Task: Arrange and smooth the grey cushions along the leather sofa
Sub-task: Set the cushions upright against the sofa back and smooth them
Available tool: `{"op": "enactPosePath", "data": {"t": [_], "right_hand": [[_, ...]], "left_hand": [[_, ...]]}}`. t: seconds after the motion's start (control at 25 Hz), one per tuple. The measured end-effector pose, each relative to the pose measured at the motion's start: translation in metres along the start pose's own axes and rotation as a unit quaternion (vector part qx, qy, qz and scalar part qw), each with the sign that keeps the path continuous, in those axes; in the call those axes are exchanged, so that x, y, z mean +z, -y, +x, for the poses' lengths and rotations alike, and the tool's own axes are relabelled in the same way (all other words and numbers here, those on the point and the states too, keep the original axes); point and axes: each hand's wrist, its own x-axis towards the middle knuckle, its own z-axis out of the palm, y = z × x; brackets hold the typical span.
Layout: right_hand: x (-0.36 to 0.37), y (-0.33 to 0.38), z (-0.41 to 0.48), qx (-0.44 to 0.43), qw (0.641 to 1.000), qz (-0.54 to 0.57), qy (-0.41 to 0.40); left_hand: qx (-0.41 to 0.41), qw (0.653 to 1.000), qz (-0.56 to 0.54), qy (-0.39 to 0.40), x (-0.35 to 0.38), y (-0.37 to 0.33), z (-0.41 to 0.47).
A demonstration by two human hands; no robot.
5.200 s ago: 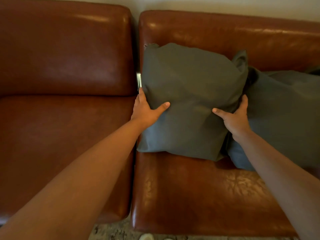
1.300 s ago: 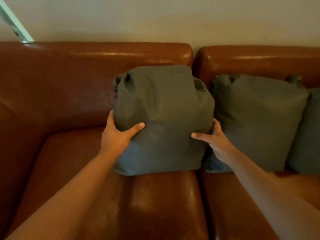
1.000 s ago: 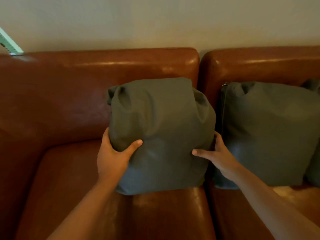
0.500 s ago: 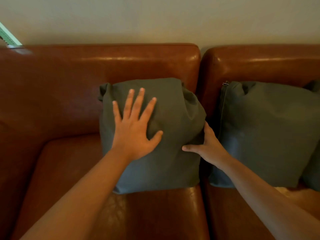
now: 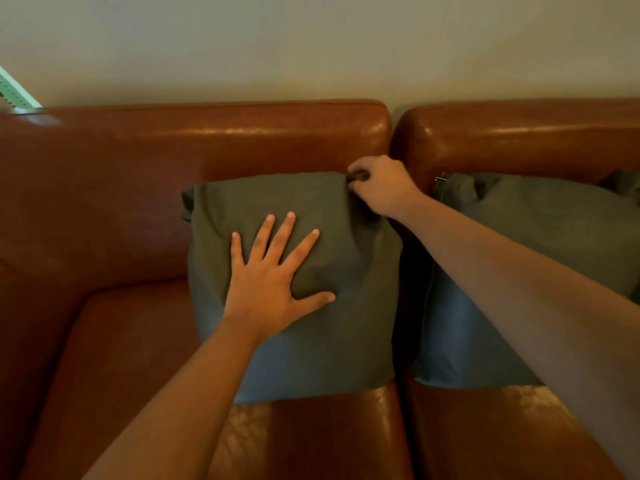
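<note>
1. grey cushion [image 5: 349, 327]: upright on L seat of sofa [image 5: 145, 174], back against the backrest, R edge by the gap btw the two seat sections. Top L corner flops outward.
2. left hand [image 5: 270, 282]: flat on cushion front, approx. centre. Fingers straight & spread, thumb out to the R, palm on the fabric.
3. right hand [image 5: 379, 188]: at cushion's top R corner. Fingers curled, pinching the corner fabric. Forearm crosses in front of item 4.
4. second cushion [image 5: 519, 271]: grey, upright on R seat, just beside item 1. Small zip tab [image 5: 440, 178] at top L corner.
5. third cushion [image 5: 623, 183]: only a corner shows, at R edge.
6. wall [image 5: 311, 46]: plain, pale, behind sofa.
7. strip [image 5: 14, 91]: green-white, upper L. Cannot tell what it is.
</note>
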Motion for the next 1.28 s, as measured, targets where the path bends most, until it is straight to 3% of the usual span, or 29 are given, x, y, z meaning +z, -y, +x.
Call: {"op": "enactPosePath", "data": {"t": [0.08, 0.28, 0.36, 0.44, 0.52, 0.72, 0.96, 1.12, 1.2, 1.28], "right_hand": [[0.009, -0.005, 0.007, 0.009, 0.999, -0.025, 0.035], [0.011, -0.018, 0.008, 0.070, 0.996, 0.049, 0.023], [0.004, -0.034, 0.008, 0.100, 0.990, 0.093, -0.028], [0.001, -0.048, 0.003, 0.192, 0.942, 0.244, -0.130], [0.004, -0.055, -0.003, 0.249, 0.894, 0.319, -0.193], [-0.009, -0.052, 0.001, 0.231, 0.866, 0.437, -0.074], [-0.011, -0.064, -0.005, 0.153, 0.881, 0.441, -0.079], [-0.018, -0.069, -0.004, 0.113, 0.954, 0.258, -0.099], [-0.014, -0.068, -0.006, 0.111, 0.969, 0.188, -0.119], [-0.018, -0.072, -0.006, 0.119, 0.952, 0.259, -0.108]], "left_hand": [[0.001, 1.000, -0.002, 0.005, 0.000, 0.002, 0.004], [0.002, 1.000, -0.007, 0.012, 0.001, 0.002, 0.002], [-0.003, 1.000, -0.011, 0.016, 0.002, 0.003, 0.005], [-0.010, 1.000, -0.014, 0.025, 0.002, 0.002, 0.011], [-0.009, 0.999, -0.017, 0.030, 0.003, 0.000, 0.014], [-0.010, 1.000, -0.022, 0.013, 0.008, 0.006, 0.007], [-0.008, 1.000, -0.017, 0.007, 0.009, 0.006, 0.014], [-0.011, 1.000, -0.016, 0.011, 0.009, 0.007, 0.016], [-0.010, 1.000, -0.018, 0.013, 0.010, 0.007, 0.015], [-0.009, 1.000, -0.018, 0.014, 0.009, 0.008, 0.014]]}}
